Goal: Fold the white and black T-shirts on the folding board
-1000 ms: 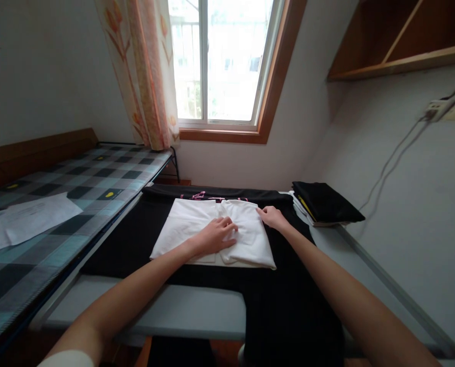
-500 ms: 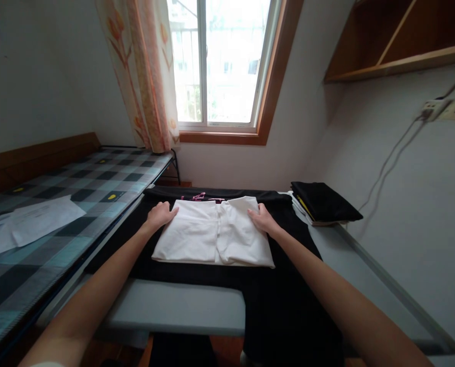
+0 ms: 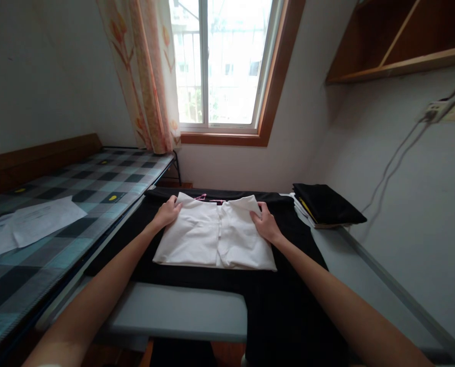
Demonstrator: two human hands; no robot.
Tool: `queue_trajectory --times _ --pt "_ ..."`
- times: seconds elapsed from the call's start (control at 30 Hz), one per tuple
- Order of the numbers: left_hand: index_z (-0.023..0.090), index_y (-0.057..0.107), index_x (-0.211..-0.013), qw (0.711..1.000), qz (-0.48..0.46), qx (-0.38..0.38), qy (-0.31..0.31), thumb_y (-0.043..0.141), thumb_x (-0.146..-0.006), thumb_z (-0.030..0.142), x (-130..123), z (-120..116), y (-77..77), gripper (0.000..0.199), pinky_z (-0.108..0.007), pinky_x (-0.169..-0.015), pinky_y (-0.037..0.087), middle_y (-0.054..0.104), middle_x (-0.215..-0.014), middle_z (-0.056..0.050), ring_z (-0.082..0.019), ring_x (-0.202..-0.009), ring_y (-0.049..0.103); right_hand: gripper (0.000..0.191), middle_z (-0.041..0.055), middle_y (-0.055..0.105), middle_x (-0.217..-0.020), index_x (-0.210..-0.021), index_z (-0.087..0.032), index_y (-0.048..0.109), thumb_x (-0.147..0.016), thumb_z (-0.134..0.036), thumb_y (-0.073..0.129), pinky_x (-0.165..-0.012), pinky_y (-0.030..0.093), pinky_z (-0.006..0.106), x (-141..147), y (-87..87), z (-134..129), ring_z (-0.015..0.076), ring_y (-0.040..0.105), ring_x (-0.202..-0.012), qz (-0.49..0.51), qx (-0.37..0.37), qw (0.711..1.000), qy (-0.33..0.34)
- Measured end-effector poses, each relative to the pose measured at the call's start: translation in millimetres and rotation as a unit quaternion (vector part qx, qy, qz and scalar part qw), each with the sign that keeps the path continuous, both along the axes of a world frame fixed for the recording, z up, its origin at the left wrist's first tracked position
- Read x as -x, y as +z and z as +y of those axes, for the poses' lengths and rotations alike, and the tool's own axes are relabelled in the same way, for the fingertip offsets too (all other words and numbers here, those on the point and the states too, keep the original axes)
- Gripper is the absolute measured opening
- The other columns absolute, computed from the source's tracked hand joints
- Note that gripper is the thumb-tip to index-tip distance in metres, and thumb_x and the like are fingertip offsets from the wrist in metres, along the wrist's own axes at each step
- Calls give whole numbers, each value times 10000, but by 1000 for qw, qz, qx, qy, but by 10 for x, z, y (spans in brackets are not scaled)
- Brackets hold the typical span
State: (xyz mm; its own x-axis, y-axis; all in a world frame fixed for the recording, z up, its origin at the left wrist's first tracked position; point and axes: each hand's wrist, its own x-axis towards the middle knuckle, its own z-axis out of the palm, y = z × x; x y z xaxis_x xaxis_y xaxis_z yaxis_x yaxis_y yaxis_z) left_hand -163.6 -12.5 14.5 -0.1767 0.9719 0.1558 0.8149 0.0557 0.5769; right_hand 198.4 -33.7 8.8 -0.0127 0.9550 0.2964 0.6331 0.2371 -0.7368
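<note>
Head view shows left hand (image 3: 168, 211) and right hand (image 3: 266, 224), each grip pinching a raised far corner of folded white garment (image 3: 197, 232) over black cloth (image 3: 288, 311) on table (image 3: 177, 312), both sides seemingly controlled.

Both your forearms reach up from the lower corners toward mid-frame, left hand (image 3: 168, 211) and right hand (image 3: 264, 222) apart, fingers curled inward.

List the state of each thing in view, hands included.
Left hand, pinching white cloth
Right hand, pinching white cloth
White cloth, folded, far corners lifted
Black cloth, spread over table
Clothes stack, folded
Curtain, gathered left of window
Papers, loose on mattress
Plug, in socket
</note>
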Motion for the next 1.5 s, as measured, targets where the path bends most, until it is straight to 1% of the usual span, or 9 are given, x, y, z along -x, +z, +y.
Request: queue_trajectory --times 0.13,0.33,0.57,0.73,0.87,0.97,1.03,1.23,1.5 --pt "212 525 -964 991 -67 -103 -61 492 -846 366 -29 -28 191 197 -275 -694 463 682 -814 -33 -208 -767 655 371 81 712 -922 -1189 -216 479 -852 -372 508 -720 503 348 -10 248 23 260 687 -801 16 -54 998 21" --pt "179 515 -994 973 -149 -174 -23 485 -850 329 -184 323 323 210 -294 -746 480 662 -937 -73 -204 -839 645 404 126 690 -1026 -1183 -182 516 -822 -362 547 -797 492 395 -193 602 513 292 657 -902 -27 -114 991 -68" --pt "169 501 -1219 994 84 47 -45 607 -796 320 -583 339 91 462 -396 -882 445 521 -1216 -172 -298 -1038 581 602 224 574 -1247 -1388 -95 386 -863 -359 518 -933 441 401 -275 89 735 321 565 -1138 -177 75 978 -86" --pt "191 622 -1083 973 208 -75 -65 565 -833 300 -864 85 -32 279 -512 -999 328 379 -1369 -168 -369 -1279 349 576 224 347 -1461 -1411 -159 415 -914 -449 408 -996 377 519 -231 -146 416 387 411 -1282 -285 21 956 -63" --pt "216 640 -1083 938 189 -128 -261 592 -840 318 -1114 -28 -62 268 -453 -1000 356 505 -1246 -120 -289 -1188 446 505 182 361 -1468 -1306 -213 552 -906 -498 433 -1007 358 550 -305 -145 156 378 337 -1331 -342 -35 939 15" --pt "237 645 -1084 875 157 -138 -438 615 -835 357 -1343 -134 -43 278 -361 -960 397 585 -1124 -67 -216 -1038 544 527 156 387 -1462 -1292 -241 570 -871 -549 494 -1037 333 536 -446 -158 -9 351 332 -1343 -352 -75 926 117" --pt "236 651 -1062 847 159 -155 -483 631 -822 403 -1499 -216 -32 294 -341 -930 404 607 -1087 -54 -206 -996 558 543 142 385 -1468 -1309 -247 551 -845 -529 554 -1053 324 510 -555 -164 -101 329 340 -1345 -355 -111 912 175" --pt "205 640 -999 820 272 -206 -459 555 -867 282 -1821 -343 -58 174 -339 -843 406 609 -1028 -65 -207 -939 547 301 136 565 -1264 -1108 -199 641 -820 -177 556 -955 388 431 -743 -66 -279 290 492 -1159 -423 -205 870 151" --pt "169 645 -873 783 345 -246 -456 495 -902 168 -1872 -331 -47 153 -359 -783 424 577 -952 -102 -222 -897 542 298 120 630 -1009 -1043 -200 656 -866 -89 444 -790 373 370 -753 -43 -378 252 520 -893 -494 -216 834 117"
